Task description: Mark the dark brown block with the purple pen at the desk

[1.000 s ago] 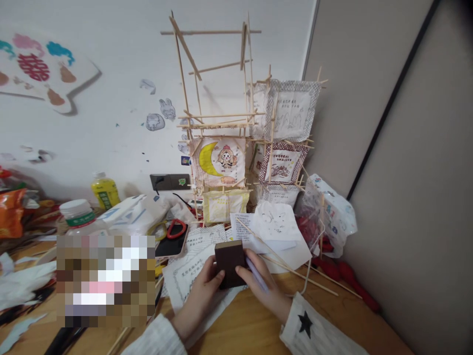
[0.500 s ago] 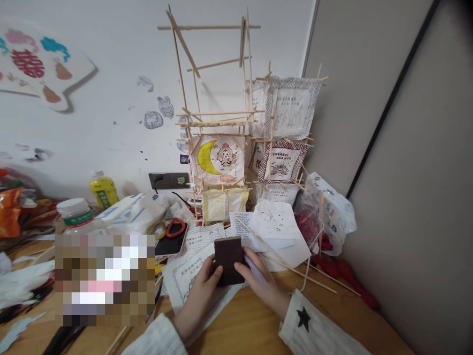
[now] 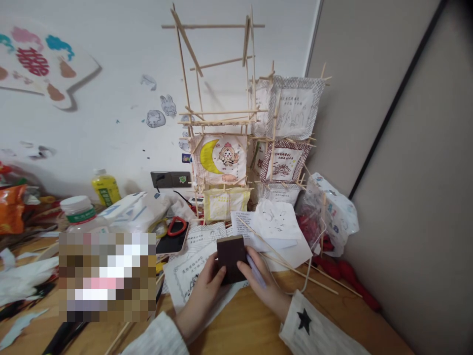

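Observation:
Between my two hands is a small dark brown book-like block (image 3: 231,260) with a tan top edge, tilted up from the table. My left hand (image 3: 206,286) is closed on its left side, thumb on the front. On the right side my right hand (image 3: 260,281) grips it the same way, thumb across the cover. A slim lavender object (image 3: 255,268), possibly a pen, lies along the fingers of my right hand; its ends are hidden. Under and behind the block are drawn paper sheets (image 3: 185,271).
Behind stands a frame of thin wooden sticks (image 3: 188,69) hung with decorated panels (image 3: 221,158). Loose sticks (image 3: 295,268) lie at right beside a plastic bag (image 3: 332,212). Red-handled scissors (image 3: 177,227) rest on a phone-like slab. Bottles (image 3: 79,212) and scraps crowd the left.
The whole view has shifted slightly, so things appear a little further right. My hands keep the same grip on the brown block.

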